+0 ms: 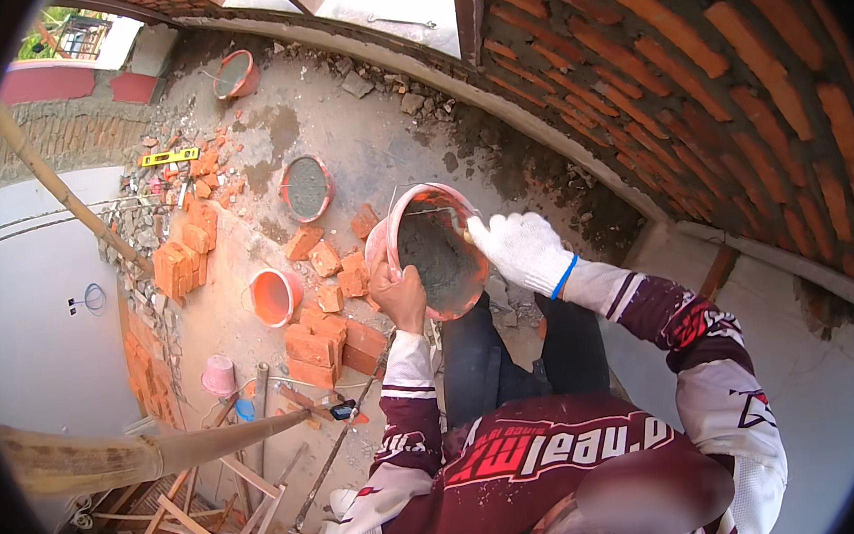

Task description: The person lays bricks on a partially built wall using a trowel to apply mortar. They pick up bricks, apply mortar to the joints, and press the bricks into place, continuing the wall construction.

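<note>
A reddish bucket (404,201) of wet grey mortar (437,261) is in front of me, above my legs, with its mouth turned toward me. My left hand (396,294), bare, is closed on the near left side of its rim. In a white knit glove with a blue cuff, my right hand (526,249) is at the right side of the rim. Its fingers are wrapped round the pale handle of a trowel (465,228). The trowel's lower end reaches into the bucket, and its blade is hard to make out against the mortar.
Mortar fills two more buckets, one nearby (307,188) and one farther off (236,74). An orange bucket (275,297) stands by stacked bricks (313,348). A yellow spirit level (170,157) lies on rubble. Bamboo poles (71,200) cross the left; a brick wall (693,75) rises right.
</note>
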`<state>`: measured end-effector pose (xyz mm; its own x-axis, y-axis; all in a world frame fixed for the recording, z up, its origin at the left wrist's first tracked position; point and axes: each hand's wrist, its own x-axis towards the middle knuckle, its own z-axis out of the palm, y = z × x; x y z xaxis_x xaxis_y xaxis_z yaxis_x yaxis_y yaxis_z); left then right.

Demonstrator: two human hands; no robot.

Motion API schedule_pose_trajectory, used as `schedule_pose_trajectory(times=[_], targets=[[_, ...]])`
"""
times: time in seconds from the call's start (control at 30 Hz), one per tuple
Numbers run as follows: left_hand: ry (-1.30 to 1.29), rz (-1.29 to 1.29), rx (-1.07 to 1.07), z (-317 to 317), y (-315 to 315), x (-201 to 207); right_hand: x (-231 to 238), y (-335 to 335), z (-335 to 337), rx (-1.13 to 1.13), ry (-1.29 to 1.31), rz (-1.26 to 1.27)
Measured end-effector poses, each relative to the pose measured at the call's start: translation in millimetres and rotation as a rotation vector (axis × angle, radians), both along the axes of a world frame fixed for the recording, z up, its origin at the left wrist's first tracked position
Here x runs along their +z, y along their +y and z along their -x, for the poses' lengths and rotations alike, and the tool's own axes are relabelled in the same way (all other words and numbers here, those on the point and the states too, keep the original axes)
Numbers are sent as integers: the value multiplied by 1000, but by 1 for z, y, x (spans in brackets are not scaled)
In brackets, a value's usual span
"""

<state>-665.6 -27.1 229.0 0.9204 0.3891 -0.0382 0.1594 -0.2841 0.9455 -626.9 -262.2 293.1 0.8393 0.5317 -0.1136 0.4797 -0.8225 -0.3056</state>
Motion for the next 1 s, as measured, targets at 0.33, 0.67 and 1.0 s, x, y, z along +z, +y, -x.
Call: schedule_pose_trajectory(times=[0.33,0.67,1.0], targets=[[-148,98,-209,-56,3,104,80,-25,42,-163,417,-42],[-236,213,-324,-60,-73,157,185,-56,20,-3,-212,217],[-191,432,-401,-67,-137,170,240,-113,31,218,-373,271]])
